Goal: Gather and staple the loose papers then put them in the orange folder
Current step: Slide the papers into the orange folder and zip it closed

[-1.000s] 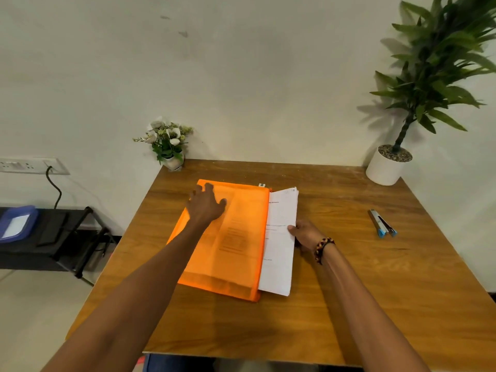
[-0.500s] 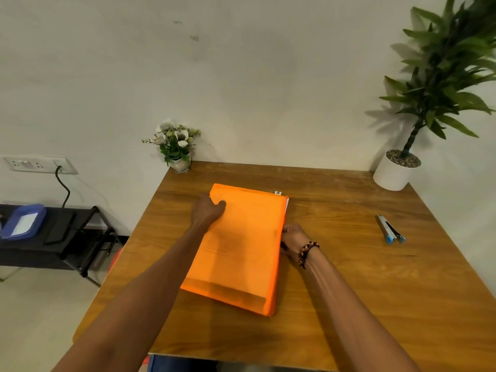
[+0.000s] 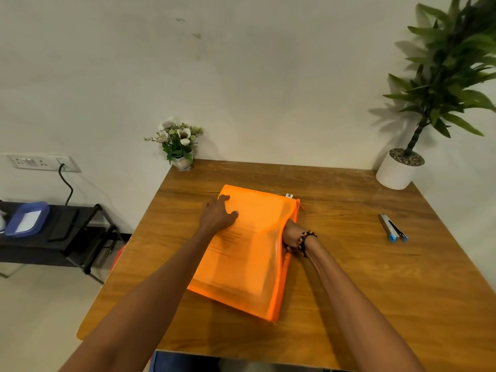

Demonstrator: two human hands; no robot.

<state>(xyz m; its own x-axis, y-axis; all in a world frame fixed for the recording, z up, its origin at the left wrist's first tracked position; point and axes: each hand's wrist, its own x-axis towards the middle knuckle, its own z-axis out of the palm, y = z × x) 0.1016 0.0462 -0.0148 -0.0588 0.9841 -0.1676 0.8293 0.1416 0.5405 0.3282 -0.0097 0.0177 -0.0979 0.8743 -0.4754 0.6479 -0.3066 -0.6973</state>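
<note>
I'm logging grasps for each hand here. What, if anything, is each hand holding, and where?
The left hand presses flat on the orange folder near its far left corner. The right hand reaches into the folder's right opening; its grip is hidden.

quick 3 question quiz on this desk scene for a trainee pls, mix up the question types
1. True or false: the left hand rests on top of the orange folder.
2. Multiple choice. Where are the fingers of the right hand?
A. around the stapler
B. inside the folder's open right edge
C. on the white plant pot
3. Short answer: where are the papers now?

Key
1. True.
2. B. The fingers are out of sight in the folder opening; only the wrist end with the bead bracelet shows.
3. Inside the folder, with printed lines showing through its cover. The stapler lies apart on the table, to the right.
</note>
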